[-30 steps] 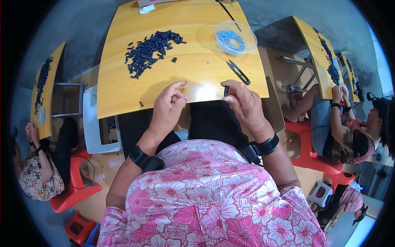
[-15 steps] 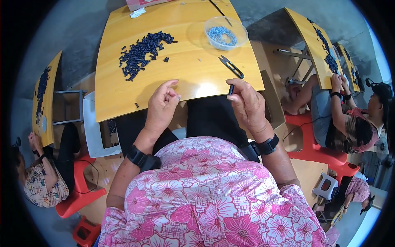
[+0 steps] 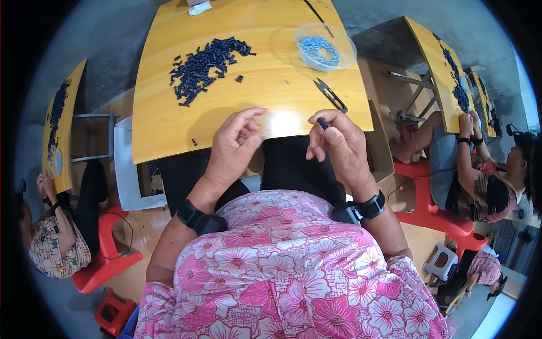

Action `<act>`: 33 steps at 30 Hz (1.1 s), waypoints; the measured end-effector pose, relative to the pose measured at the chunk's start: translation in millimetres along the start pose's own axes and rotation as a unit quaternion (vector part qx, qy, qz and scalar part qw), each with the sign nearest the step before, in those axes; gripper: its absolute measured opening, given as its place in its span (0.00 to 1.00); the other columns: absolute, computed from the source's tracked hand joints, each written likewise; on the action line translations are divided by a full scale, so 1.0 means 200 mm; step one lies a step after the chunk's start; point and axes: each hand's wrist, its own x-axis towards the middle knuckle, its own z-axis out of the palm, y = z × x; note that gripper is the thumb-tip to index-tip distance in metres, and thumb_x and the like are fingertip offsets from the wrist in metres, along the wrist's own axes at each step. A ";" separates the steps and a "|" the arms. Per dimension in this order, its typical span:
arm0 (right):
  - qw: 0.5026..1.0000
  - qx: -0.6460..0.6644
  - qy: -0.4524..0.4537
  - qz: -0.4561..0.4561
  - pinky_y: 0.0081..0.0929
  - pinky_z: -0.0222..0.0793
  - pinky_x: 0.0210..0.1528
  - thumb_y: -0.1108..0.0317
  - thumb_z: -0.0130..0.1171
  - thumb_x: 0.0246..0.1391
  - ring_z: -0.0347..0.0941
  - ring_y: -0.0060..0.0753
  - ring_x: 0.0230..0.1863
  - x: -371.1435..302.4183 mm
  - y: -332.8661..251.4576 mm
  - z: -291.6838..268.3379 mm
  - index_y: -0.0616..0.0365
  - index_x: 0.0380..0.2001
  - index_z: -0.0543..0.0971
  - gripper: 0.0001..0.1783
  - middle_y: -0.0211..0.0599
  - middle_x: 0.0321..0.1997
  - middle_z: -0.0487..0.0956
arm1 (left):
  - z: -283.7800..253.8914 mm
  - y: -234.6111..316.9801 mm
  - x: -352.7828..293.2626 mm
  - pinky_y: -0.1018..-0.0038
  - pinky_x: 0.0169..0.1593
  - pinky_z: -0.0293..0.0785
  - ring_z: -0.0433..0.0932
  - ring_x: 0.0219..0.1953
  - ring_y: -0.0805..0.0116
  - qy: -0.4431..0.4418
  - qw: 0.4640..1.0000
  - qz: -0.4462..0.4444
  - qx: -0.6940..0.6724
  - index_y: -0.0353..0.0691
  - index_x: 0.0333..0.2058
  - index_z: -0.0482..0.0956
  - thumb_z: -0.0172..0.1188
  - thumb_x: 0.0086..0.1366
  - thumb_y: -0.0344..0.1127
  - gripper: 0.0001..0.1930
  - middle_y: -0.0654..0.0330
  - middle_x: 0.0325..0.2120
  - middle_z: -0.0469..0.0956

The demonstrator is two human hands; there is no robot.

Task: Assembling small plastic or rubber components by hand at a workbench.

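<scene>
In my right hand (image 3: 341, 141), a small dark cylindrical piece (image 3: 322, 123) is pinched between thumb and forefinger, above the table's near edge. My left hand (image 3: 234, 147) hovers to its left; the forefinger is stretched out, the thumb stands apart from it, and the other fingers are partly curled. I see nothing in that hand. Farther off on the yellow table (image 3: 271, 73) lies a heap of similar dark pieces (image 3: 203, 70). A pair of black thread snips (image 3: 331, 95) rests beyond my right hand. Behind the snips stands a clear plastic bowl (image 3: 347, 56) holding small blue and whitish bits (image 3: 316, 48).
One loose dark piece (image 3: 194, 142) lies near the table's front left edge, another (image 3: 239, 78) beside the heap. White crumpled paper (image 3: 199, 8) and a dark rod (image 3: 316, 14) are at the back. A white box (image 3: 125, 169) stands below left. Other people sit at tables on both sides.
My right hand has turned the dark piece from nearly upright to slanted. My left hand has shifted slightly right. The view has moved, so the table items appear a little farther right.
</scene>
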 end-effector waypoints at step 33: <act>0.858 0.440 -0.138 0.227 0.26 0.74 0.27 0.51 0.47 0.68 0.63 0.20 0.20 0.07 0.15 0.08 0.64 0.47 0.75 0.24 0.31 0.25 0.71 | 0.00 0.11 0.03 0.82 0.36 0.67 0.71 0.32 0.78 -0.027 0.996 0.083 0.023 0.38 0.44 0.82 0.62 0.61 0.25 0.12 0.65 0.31 0.72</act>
